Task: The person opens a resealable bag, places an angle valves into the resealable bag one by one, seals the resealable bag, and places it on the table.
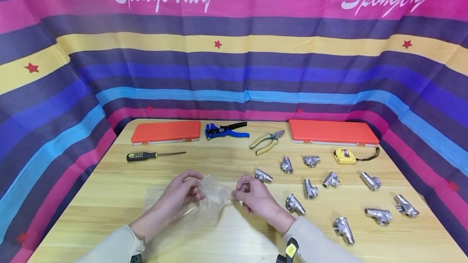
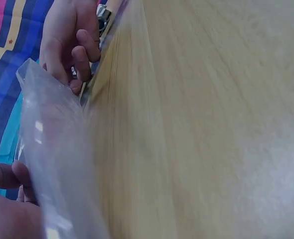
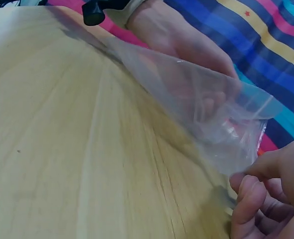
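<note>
A clear plastic bag [image 1: 213, 198] is held up between both hands above the front middle of the table. My left hand [image 1: 180, 190] grips the bag's left side with curled fingers; in the right wrist view that hand shows through the film. The thumb and fingertips of my right hand [image 1: 256, 198] pinch the bag's right edge, also seen close up in the right wrist view, where the bag [image 3: 187, 94] stretches away from the right hand [image 3: 271, 199]. Nothing can be made out inside the bag. Nearest the right hand lies a metal tee fitting [image 1: 264, 175].
Several more metal tee fittings [image 1: 310, 189] lie scattered at the right. Behind are a screwdriver [image 1: 146, 156], blue wire strippers [image 1: 226, 131], pliers [image 1: 268, 141], a yellow tape measure [image 1: 345, 156] and two red cases [image 1: 166, 131]. A striped cloth [image 1: 234, 72] hangs around the table.
</note>
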The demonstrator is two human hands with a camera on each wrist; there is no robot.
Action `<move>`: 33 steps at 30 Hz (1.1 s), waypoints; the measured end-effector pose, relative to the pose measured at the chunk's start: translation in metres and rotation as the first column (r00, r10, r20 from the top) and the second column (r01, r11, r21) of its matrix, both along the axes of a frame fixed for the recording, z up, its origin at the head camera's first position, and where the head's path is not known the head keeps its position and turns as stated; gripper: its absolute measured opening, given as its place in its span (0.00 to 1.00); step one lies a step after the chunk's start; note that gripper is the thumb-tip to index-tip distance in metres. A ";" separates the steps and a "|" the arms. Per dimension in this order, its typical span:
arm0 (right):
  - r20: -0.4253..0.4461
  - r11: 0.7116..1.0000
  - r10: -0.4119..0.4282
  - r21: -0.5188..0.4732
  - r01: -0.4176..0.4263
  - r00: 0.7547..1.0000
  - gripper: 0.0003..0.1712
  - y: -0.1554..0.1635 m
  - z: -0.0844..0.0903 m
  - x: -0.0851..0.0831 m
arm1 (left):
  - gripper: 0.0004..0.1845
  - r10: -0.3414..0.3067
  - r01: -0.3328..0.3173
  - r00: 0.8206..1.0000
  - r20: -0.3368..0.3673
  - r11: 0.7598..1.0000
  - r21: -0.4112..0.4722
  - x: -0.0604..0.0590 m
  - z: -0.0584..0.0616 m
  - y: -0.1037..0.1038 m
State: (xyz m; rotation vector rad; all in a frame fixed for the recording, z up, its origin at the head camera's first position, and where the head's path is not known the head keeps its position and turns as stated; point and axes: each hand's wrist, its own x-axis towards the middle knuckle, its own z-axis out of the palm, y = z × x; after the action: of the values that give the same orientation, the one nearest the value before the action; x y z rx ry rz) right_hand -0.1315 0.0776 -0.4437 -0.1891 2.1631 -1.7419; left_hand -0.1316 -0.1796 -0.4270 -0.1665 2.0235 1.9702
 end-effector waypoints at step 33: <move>-0.376 0.964 0.247 0.189 -0.187 0.893 0.12 -0.008 -0.004 0.007 | 0.42 -0.696 0.081 0.634 -0.338 0.494 -0.866 0.027 -0.010 -0.037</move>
State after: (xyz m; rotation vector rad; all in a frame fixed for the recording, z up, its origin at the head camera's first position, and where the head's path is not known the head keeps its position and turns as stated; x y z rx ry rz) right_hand -0.1247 0.0695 -0.4474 -0.7772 2.4239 -1.5070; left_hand -0.1047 -0.2163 -0.4374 0.9324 2.8836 0.6687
